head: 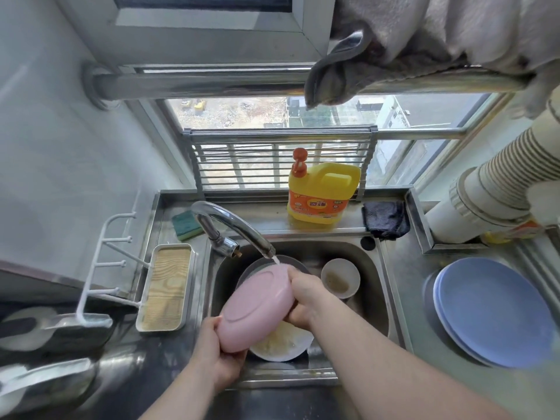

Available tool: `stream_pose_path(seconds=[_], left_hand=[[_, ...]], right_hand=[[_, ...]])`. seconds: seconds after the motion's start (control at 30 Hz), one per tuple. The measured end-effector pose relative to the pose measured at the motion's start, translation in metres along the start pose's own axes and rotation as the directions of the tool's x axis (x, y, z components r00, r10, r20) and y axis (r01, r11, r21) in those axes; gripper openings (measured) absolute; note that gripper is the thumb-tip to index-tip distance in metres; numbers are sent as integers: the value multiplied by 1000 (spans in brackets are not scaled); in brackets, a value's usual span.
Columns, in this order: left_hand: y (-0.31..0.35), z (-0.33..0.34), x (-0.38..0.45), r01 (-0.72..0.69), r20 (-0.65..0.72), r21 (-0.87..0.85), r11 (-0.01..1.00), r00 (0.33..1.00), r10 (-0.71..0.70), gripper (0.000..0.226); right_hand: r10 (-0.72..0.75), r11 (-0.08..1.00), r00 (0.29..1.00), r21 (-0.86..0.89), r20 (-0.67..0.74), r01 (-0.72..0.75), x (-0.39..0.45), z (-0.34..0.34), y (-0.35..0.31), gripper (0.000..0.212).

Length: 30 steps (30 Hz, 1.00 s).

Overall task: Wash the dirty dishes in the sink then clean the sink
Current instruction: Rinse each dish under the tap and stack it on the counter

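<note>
I hold a pink plate (253, 310) tilted over the steel sink (377, 286), its underside facing me, with water from the tap (235, 230) falling on its top edge. My left hand (219, 350) grips the plate's lower edge. My right hand (304, 298) grips its right edge, fingers curled behind it. Under the pink plate lies a dirty white plate (286, 344) and a grey plate (257, 266). A small dirty white bowl (340, 281) sits at the sink's back right.
A yellow detergent jug (321, 195), a green sponge (186, 225) and a dark cloth (386, 219) stand on the ledge behind the sink. Blue plates (491, 310) are stacked on the right counter. A tray (165, 287) lies left; stacked paper cups (497, 183) lean at right.
</note>
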<state>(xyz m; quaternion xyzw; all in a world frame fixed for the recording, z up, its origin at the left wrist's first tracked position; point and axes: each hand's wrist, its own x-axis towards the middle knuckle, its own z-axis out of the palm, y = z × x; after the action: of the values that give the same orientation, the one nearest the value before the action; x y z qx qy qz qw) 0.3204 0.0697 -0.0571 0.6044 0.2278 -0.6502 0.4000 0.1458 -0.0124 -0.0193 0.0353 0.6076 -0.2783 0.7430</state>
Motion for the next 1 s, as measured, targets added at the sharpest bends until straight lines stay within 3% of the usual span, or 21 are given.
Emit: stream_pose_path(seconds=[0.1, 0.23, 0.37, 0.5, 0.6, 0.77, 0.9, 1.0], left_hand=[[-2, 1, 2, 4, 64, 179, 984, 998, -16, 40], [-4, 25, 4, -89, 152, 373, 924, 988, 34, 46], [-5, 65, 7, -138, 224, 390, 911, 973, 52, 67], [3, 103, 4, -197, 323, 395, 897, 944, 65, 78], [15, 115, -7, -238, 394, 442, 865, 918, 52, 59], [39, 114, -22, -300, 393, 469, 830, 913, 108, 43], [59, 99, -33, -397, 388, 526, 752, 899, 203, 32], [67, 80, -37, -469, 321, 526, 710, 882, 346, 25]], right_hand=[[-15, 1000, 999, -12, 32, 15, -8, -25, -6, 23], [-107, 993, 993, -57, -41, 105, -14, -68, -15, 25], [-195, 980, 979, 29, -59, 197, -29, -103, -21, 24], [-245, 970, 963, -25, -111, 244, -41, -121, -21, 19], [-253, 966, 961, -71, -112, 247, -43, -124, -15, 18], [-195, 977, 971, -120, -140, 178, -34, -107, 3, 16], [-79, 989, 991, -131, -103, 65, -21, -85, 17, 43], [-2, 984, 999, -180, -53, -8, -20, -68, 25, 51]])
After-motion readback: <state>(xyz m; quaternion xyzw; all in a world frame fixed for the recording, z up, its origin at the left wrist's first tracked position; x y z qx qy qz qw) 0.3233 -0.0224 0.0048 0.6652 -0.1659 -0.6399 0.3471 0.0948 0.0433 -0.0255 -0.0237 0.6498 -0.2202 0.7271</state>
